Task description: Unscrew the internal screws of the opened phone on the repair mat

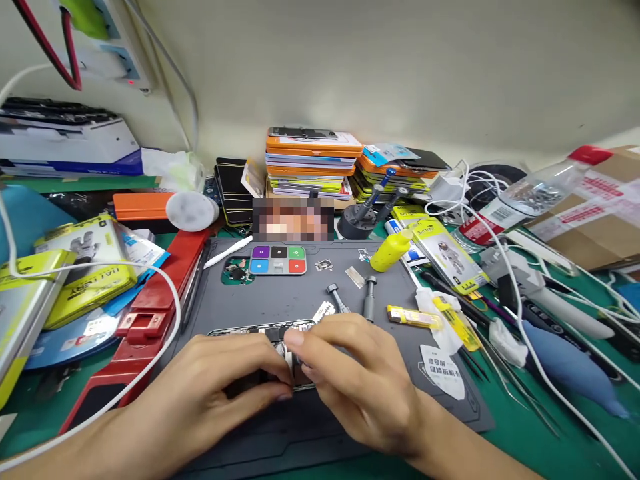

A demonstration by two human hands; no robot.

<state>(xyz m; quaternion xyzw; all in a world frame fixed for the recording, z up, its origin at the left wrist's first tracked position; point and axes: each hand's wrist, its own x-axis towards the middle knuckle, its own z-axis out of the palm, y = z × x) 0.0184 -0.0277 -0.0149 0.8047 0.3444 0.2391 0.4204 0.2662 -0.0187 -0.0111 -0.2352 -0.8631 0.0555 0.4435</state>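
Note:
An opened phone lies on the grey work mat, its inner parts exposed along the top edge. My left hand covers much of it, fingers curled against the phone. Over the right half, my right hand has its thumb and fingers pinched together; what is between them, if anything, is hidden. A small pale strip shows between the two hands. Just beyond my right hand are two small screwdrivers, a shorter one and a thicker one.
A magnetic tray with coloured squares, a green circuit board and a yellow bottle lie farther back. Red straps flank the left. Tweezers, a blue air blower and a white cable crowd the right.

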